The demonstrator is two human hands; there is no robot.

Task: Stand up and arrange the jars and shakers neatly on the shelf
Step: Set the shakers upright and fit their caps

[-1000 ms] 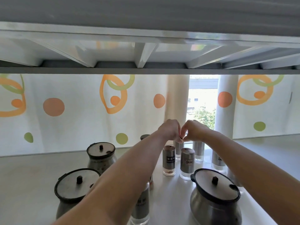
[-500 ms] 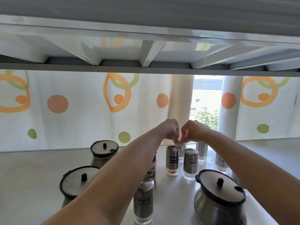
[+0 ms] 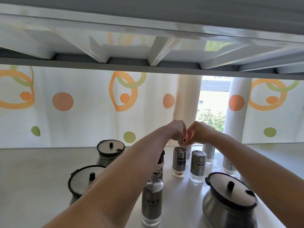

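Over the last second almost nothing has shifted: my left hand (image 3: 176,130) and right hand (image 3: 199,132) are still knuckle to knuckle at the back of the shelf (image 3: 32,178), and only the view has drifted a little. None of the shakers or jars has changed place, so I judge the arranging is stalled on one small fiddle with a cap, not on a move. Both sets of fingers are curled down with the tips bunched together. I cannot tell whether they pinch the cap below them or something tiny between them. Directly under the grip, mostly hidden, is the rear shaker (image 3: 188,154). It stands upright with its long axis vertical, its top pointing up into my fingertips. Just nearer me from the grip stand the labelled shaker (image 3: 179,160) and the plain shaker (image 3: 197,166), side by side, also upright on their glass bases. Well nearer me again are the front shaker (image 3: 152,201) and a lidded steel jar (image 3: 230,199). Two more steel jars (image 3: 110,150) sit left of the grip, so the grouping looks loose yet.
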